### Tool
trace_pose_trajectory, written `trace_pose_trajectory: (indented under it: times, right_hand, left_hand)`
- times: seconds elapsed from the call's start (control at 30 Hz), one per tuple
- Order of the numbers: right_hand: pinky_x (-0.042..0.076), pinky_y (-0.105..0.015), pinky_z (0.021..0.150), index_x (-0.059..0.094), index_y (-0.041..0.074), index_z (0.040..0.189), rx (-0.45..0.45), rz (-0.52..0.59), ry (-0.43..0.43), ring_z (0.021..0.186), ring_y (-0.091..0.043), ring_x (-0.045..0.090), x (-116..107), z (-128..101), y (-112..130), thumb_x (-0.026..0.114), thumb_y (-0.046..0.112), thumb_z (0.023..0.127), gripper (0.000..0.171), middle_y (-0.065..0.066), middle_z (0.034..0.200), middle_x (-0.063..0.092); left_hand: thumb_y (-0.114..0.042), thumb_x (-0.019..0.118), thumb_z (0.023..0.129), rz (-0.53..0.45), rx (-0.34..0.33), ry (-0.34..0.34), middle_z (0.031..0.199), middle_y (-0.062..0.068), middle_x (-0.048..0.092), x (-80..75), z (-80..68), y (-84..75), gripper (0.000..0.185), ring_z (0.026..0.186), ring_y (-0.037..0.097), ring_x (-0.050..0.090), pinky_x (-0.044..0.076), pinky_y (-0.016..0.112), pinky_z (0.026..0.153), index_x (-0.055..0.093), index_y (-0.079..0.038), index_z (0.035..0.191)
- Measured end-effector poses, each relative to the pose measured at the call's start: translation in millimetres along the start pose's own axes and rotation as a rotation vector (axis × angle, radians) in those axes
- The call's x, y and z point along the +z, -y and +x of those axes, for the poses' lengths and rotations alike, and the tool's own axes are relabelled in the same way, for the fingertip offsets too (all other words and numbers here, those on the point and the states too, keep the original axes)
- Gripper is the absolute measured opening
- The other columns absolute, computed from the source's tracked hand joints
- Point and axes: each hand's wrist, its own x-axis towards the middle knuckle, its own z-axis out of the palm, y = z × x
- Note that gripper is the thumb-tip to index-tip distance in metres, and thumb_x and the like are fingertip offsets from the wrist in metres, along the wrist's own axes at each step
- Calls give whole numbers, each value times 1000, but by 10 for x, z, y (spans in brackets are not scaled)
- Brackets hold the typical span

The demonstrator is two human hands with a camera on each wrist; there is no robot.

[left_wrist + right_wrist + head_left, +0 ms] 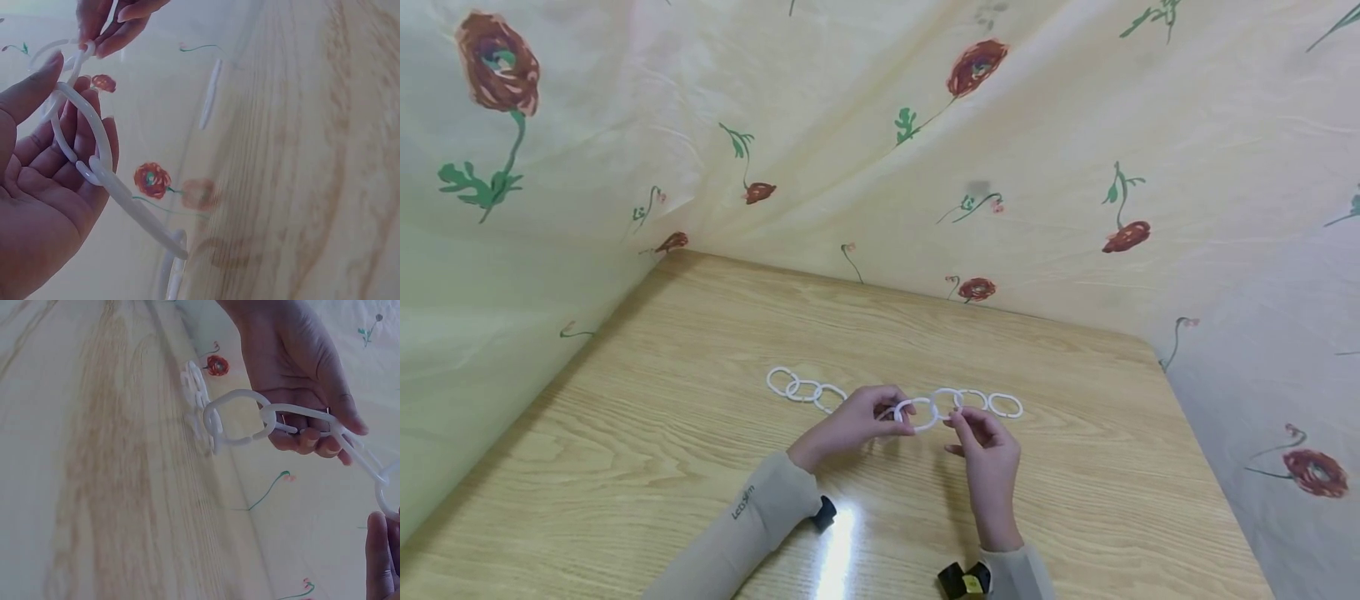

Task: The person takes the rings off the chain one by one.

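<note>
Right now both hands pinch the white ring chain (917, 411) just above the tabletop (662, 467): left hand (850, 425) gripping one link, right hand (988, 450) its neighbour. Pulling them apart unevenly could pop a split link and drop both ends.

Left hand (300, 381) grips white ring chain (275, 422) above wooden table (94, 487)
</note>
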Motion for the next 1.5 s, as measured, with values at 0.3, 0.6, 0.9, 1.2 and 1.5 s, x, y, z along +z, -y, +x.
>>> trace_pose_trajectory:
  times: [0.3,0.6,0.9,1.2,1.5]
  right_hand:
    - [59,-21,58,62,-8,102,10,42,17,80,-3,69,-7,27,-64,67,10,92,21,7,86,72]
    - [58,-20,55,60,-8,102,26,79,28,76,-3,68,-14,39,-71,65,7,92,19,10,82,69]
    - [58,-21,54,60,-8,105,81,57,-6,75,-3,67,-12,71,-91,63,5,93,18,9,82,65]
    - [54,-18,51,68,10,93,107,25,-13,75,-3,64,-43,69,-74,68,16,91,6,12,80,66]
    - [46,-15,45,70,15,85,116,24,-16,69,-3,60,-46,82,-84,70,13,90,5,12,74,66]
  left_hand:
    - [-5,66,90,-45,5,6,95,14,67,-38,22,1,21,77,1,57,52,15,70,62,11,103]
    - [-5,63,92,-67,-5,-45,100,24,66,-65,31,5,22,78,-1,58,52,14,71,63,12,106]
    - [-4,62,92,-98,-30,-103,100,26,68,-89,34,30,26,75,-1,61,61,32,77,60,13,111]
    - [-5,64,92,-115,-25,-148,92,28,67,-104,41,23,23,66,2,58,60,41,70,60,13,105]
    - [-3,62,92,-122,-16,-133,93,28,67,-86,36,13,22,68,3,59,59,24,66,61,14,106]
